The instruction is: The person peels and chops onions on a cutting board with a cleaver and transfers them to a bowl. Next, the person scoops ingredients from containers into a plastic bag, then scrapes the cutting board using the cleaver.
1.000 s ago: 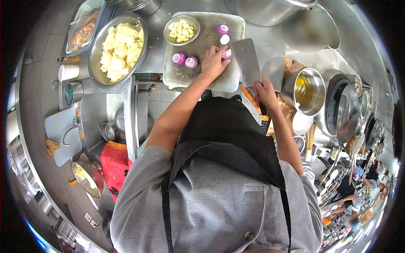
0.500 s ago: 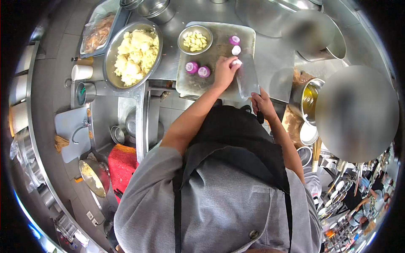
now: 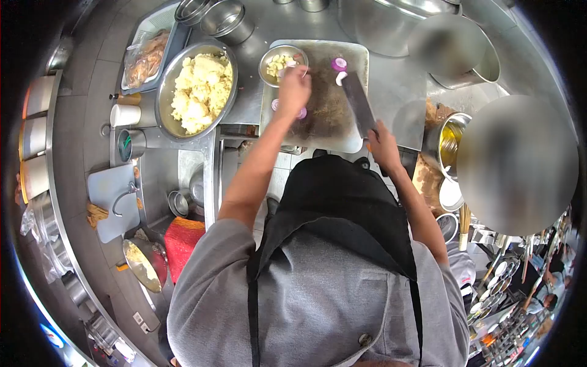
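The steel worktop (image 3: 397, 79) takes up the most room from where I stand, and on it, out in front of the person, lies a worn cutting board (image 3: 330, 131). To the left of the board sits a large metal bowl (image 3: 164, 101) heaped with crumbly yellow food (image 3: 199, 92). Over on the right is a steel pot (image 3: 435, 144) of yellow liquid (glossy as oil, to my eye).

The broad knife (image 3: 358, 103) slants over the right part of the board, its far end close beside a white onion piece (image 3: 341, 78). The right hand (image 3: 383, 147) is closed round its handle, near the board's close right corner. A small metal bowl (image 3: 263, 68) of pale yellow pieces (image 3: 278, 62) stands on the board's far left part. The left hand (image 3: 295, 88) is at that bowl's near right edge, fingers bent and blurred; I cannot tell how far open they are, or whether they hold anything.

A purple onion (image 3: 339, 63) lies just beyond the white piece, and two more purple onions (image 3: 302, 114) peek out either side of the left forearm.
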